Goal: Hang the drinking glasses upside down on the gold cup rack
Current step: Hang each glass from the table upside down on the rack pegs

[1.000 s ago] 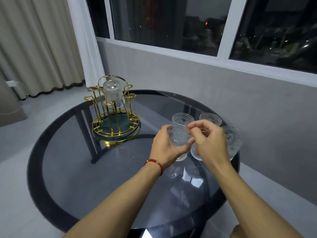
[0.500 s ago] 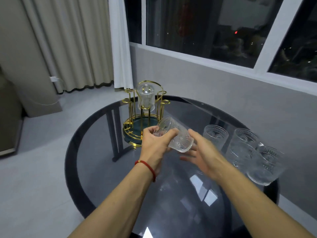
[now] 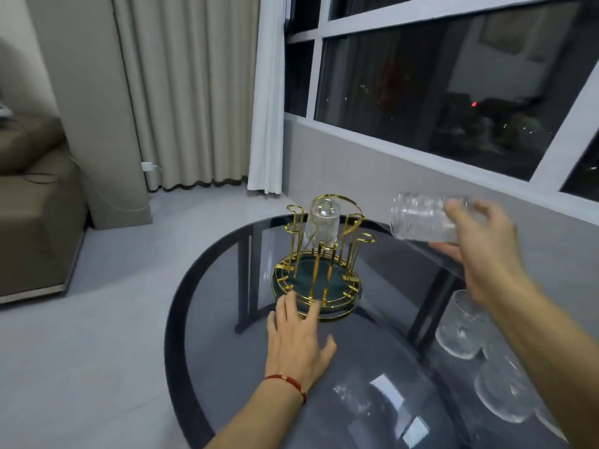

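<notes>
The gold cup rack (image 3: 319, 280) with a dark green base stands on the round glass table (image 3: 181, 319). One clear glass (image 3: 324, 223) hangs upside down on a rear peg. My right hand (image 3: 483, 251) holds a ribbed drinking glass (image 3: 418, 220) on its side, in the air to the right of the rack and above it. My left hand (image 3: 298, 338), with a red wrist cord, is spread with its fingertips at the rack's front rim. More glasses (image 3: 460, 332) stand upright at the table's right side, partly hidden by my right forearm.
A grey half wall and dark windows run behind the table. Beige curtains and a white curtain (image 3: 265, 124) hang at the back left. A brown sofa (image 3: 32, 215) sits at the far left on the pale floor.
The glass has passed from my left hand to my right, which lifted it up and to the right. My left hand moved down to the rack's base. My view swung left.
</notes>
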{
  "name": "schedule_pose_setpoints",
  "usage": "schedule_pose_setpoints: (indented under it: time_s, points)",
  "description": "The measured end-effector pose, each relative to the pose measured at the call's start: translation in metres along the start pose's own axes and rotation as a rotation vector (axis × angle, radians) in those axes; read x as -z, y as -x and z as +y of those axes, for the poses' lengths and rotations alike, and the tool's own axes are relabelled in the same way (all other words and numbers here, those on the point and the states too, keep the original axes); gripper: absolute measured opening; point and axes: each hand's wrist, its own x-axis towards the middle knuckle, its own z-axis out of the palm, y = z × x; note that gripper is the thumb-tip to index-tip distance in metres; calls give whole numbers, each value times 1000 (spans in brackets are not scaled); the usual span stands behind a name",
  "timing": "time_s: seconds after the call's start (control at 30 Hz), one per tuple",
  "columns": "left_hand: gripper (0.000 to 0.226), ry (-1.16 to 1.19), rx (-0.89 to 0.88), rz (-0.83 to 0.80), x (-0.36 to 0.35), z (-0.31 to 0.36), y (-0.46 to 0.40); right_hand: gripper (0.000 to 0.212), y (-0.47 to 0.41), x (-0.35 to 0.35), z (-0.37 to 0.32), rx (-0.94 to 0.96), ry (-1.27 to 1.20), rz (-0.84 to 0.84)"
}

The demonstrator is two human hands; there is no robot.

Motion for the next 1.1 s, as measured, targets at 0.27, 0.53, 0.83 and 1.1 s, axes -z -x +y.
schedule_pose_setpoints:
  time_s: [0.27, 0.53, 0.83, 1.1]
  points:
    - [61, 35, -30, 10, -7, -6, -1, 58, -26, -90, -46, 107, 125, -232]
    - [62, 69, -15, -4, -10, -7, -5, 68, -38, -171, -62, 393, 431, -382]
    - [61, 96, -19, 40, -13, -8, -6, 69, -38, -213, -36, 435, 733, -558]
    - [61, 83, -14, 55, -14, -8, -7, 65, -32, -221, -20, 470, 910, -669]
